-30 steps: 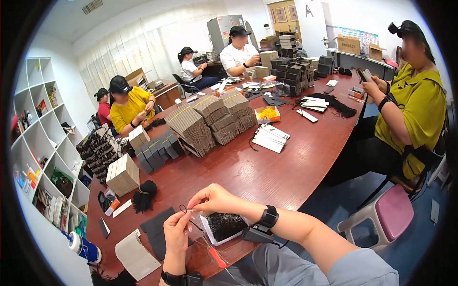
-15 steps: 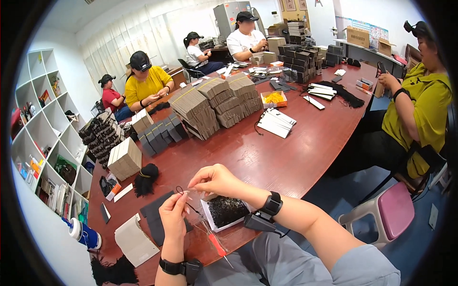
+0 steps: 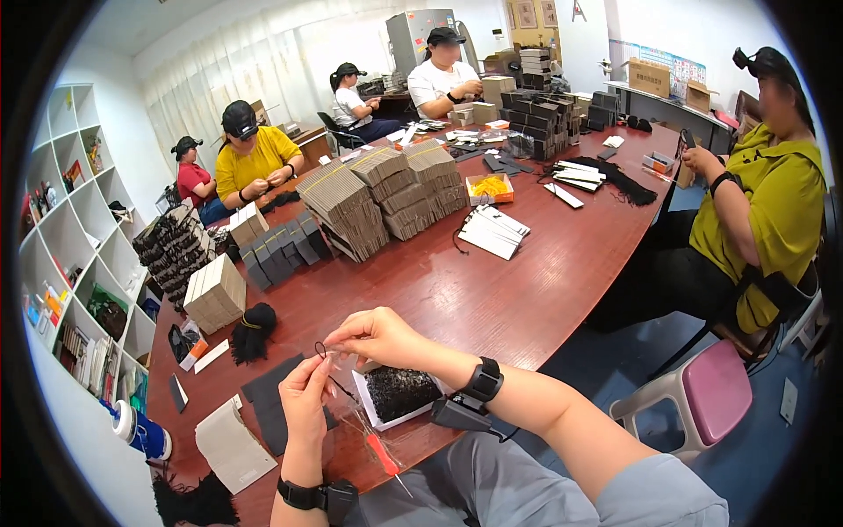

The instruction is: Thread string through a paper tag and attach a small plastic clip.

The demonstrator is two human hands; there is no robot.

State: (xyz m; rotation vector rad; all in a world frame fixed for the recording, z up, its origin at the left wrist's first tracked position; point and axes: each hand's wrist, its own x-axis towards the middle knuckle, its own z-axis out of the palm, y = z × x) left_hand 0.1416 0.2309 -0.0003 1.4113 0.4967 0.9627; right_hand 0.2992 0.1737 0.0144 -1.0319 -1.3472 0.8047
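Note:
My left hand (image 3: 305, 397) pinches a thin black cord (image 3: 320, 350), whose small loop stands up above the fingertips. Close against it, the fingers of my right hand (image 3: 384, 337) are pinched at the same loop. The cord's dark tail hangs down past my left fingers toward the table. Under my right wrist lies a shallow white box (image 3: 363, 393) filled with small black pieces (image 3: 399, 389). An awl with a red handle (image 3: 382, 454) lies at the table edge, its metal tip pointing toward my lap.
Left of my hands are black sheets (image 3: 274, 395), a beige board (image 3: 233, 446) and a black tassel bundle (image 3: 253, 332). Stacks of grey card (image 3: 338, 206) stand mid-table. White tags (image 3: 493, 230) lie farther right. Several people sit around; a pink-topped stool (image 3: 716, 393) stands at right.
The whole scene has shifted slightly left in the view. Both hands stay pinched at the cord loop, with the fingertips a little closer together.

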